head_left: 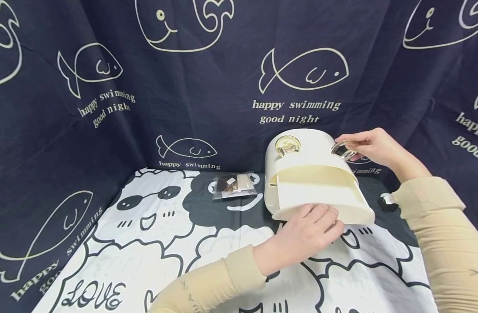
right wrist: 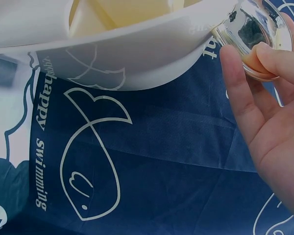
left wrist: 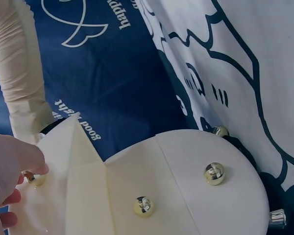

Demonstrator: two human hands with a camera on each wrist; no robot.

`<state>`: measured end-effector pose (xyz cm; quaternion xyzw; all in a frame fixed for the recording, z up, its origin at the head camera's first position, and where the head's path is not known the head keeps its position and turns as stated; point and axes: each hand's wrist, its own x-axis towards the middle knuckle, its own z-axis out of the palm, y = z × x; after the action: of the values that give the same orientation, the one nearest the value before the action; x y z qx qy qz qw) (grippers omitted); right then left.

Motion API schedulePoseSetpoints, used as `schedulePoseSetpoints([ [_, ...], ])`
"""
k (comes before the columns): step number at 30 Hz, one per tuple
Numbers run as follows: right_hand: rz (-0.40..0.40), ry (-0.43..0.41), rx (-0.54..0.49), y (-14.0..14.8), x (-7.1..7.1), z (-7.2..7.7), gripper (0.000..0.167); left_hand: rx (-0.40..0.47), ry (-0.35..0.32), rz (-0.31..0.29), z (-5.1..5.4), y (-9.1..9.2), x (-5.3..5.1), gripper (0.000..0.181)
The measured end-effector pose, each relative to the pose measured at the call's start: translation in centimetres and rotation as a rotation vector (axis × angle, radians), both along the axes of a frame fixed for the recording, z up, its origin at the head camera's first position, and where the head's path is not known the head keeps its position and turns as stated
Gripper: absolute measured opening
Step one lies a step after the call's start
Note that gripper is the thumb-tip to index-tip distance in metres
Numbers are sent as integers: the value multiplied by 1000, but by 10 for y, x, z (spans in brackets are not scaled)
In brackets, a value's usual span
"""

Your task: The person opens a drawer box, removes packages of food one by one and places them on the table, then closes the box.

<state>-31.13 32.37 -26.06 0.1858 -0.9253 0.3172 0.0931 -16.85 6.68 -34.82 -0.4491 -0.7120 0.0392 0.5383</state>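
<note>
A white rounded box (head_left: 274, 165) with two gold round pieces on top stands at the right of the table; its front drawer (head_left: 321, 195) is pulled out. My left hand (head_left: 305, 232) is at the drawer's front edge; in the left wrist view, the fingers of the left hand (left wrist: 10, 171) pinch a small gold knob (left wrist: 37, 180). Two more gold knobs (left wrist: 143, 206) show on white panels there. My right hand (head_left: 373, 148) holds the right gold piece (head_left: 342, 149); in the right wrist view, thumb and fingers of the right hand (right wrist: 279, 107) grip that shiny disc (right wrist: 255, 34).
A clear plastic packet (head_left: 234, 186) with brown and pale contents lies left of the box. A small black item (head_left: 388, 203) lies right of it, near my right sleeve. Dark fabric (head_left: 184, 108) with fish drawings hangs behind the patterned cloth (head_left: 145, 261).
</note>
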Motion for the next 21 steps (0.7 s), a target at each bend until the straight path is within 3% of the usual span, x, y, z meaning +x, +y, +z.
schedulePoseSetpoints([
  [12, -8, -1, -8, -1, 2, 1, 27, 3, 27, -5, -2, 5, -4, 20],
  [21, 0, 6, -8, -2, 2, 0, 27, -1, 6, 12, 1, 5, -7, 24],
])
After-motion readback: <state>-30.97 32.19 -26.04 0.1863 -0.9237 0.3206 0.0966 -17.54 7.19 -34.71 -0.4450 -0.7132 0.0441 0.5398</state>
